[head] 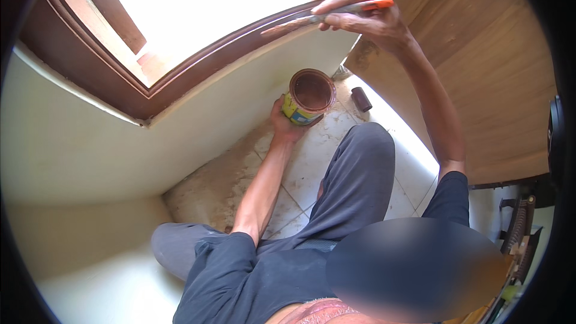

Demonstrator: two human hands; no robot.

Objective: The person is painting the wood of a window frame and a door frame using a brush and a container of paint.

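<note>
My left hand (288,123) grips a yellow-labelled paint can (310,94) from its side and underneath, out in front of my knees. The can has no lid on, and reddish-brown paint shows inside and on its rim. Between the thumb and fingers of my right hand (364,15) is a paintbrush (346,9) with an orange handle end. Its bristles (288,27) are coated brown and lie along the lower member of the brown wooden window frame (234,60); whether they touch it I cannot tell.
A small dark brown cylinder (361,99) lies on the dirty white floor tiles (301,180). A pale wall (112,157) runs below the window, meeting another at the left corner. On the right stands a large wooden panel (486,76). Bright daylight fills the window opening.
</note>
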